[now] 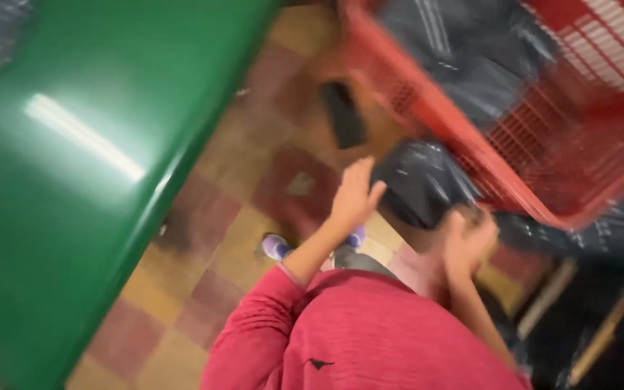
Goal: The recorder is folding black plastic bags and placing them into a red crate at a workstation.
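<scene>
Red knit sleeves fill the near bottom of the view, and both forearms run up from them toward a dark plastic bag held out over the checkered floor. Motion blur softens everything, so fine detail is hard to read.

The left hand is spread wide, fingers extended and thumb apart, its palm turned toward the bag's left side; it looks to be at or just short of the plastic, and contact cannot be confirmed. The right hand is curled closed at the bag's lower right, apparently bunching the film, though blur hides the fingers themselves.

The bag hangs just outside the near rim of a red mesh basket, close to its lower corner. More dark bags lie inside the basket, and another shows below its rim.

As a judgement, thin film like this handles best with the closed hand keeping a firm pinch on gathered plastic while the open palm steadies the bulk from the side. The rim is close, and snagging the film on the mesh looks like the main risk.

Purple shoes show below the arms. A glossy green surface slants along the left edge, and a small dark object lies on the floor farther off.
</scene>
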